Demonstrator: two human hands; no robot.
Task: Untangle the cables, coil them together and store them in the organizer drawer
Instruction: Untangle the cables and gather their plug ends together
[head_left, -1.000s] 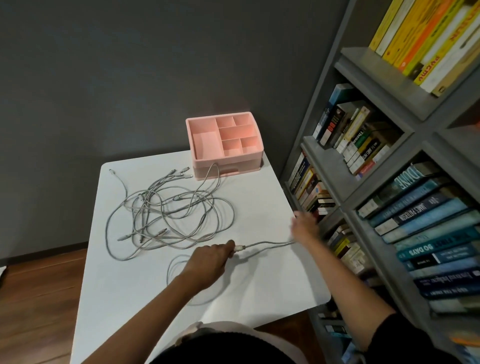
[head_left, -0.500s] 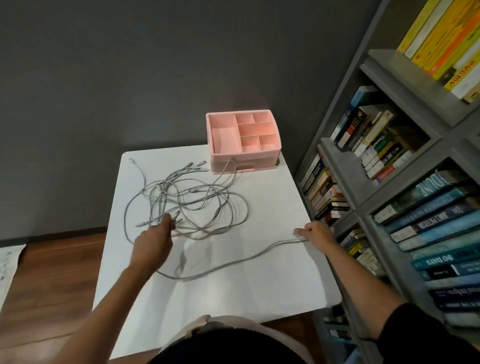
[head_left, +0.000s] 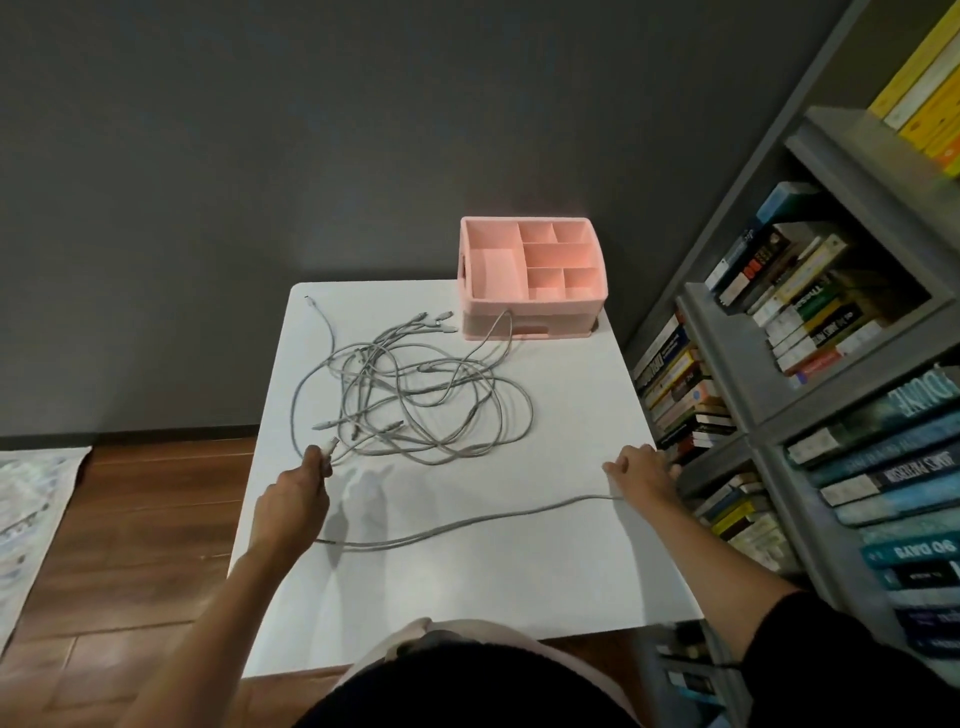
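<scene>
Left hand (head_left: 291, 501) sits at the table's (head_left: 545, 571) left edge, thumb and forefinger pinching a white connector (head_left: 331, 446) at the near-left rim of the tangle of cables (head_left: 415, 400); the plug tip pokes up past the fingertips toward the pile, other fingers curled under

Tangle of cables: grey, looped over each other, flat on the table centre-left, ahead and right of the left hand, several free plug ends sticking out at the far side and near side. One loop rises and touches the drawer (head_left: 571, 325) front of the pink organizer (head_left: 540, 305), which stands at the far right corner of the table, drawer closed, top compartments showing nothing inside

Right hand (head_left: 641, 475) is at the table's right edge, knuckles up, fingers bent down onto the surface. A loose cable (head_left: 467, 522) comes out from under it; cannot tell if the fingers pinch it or just press on it. That cable runs apart from the tangle, in a shallow curve across the near part of the table to a spot under the left wrist, so it spans between the two hands, nearer the person than the pile

Bookshelf (head_left: 727, 379) full of books just right of the table, wood floor (head_left: 156, 509) left, dark grey wall (head_left: 260, 156) behind
</scene>
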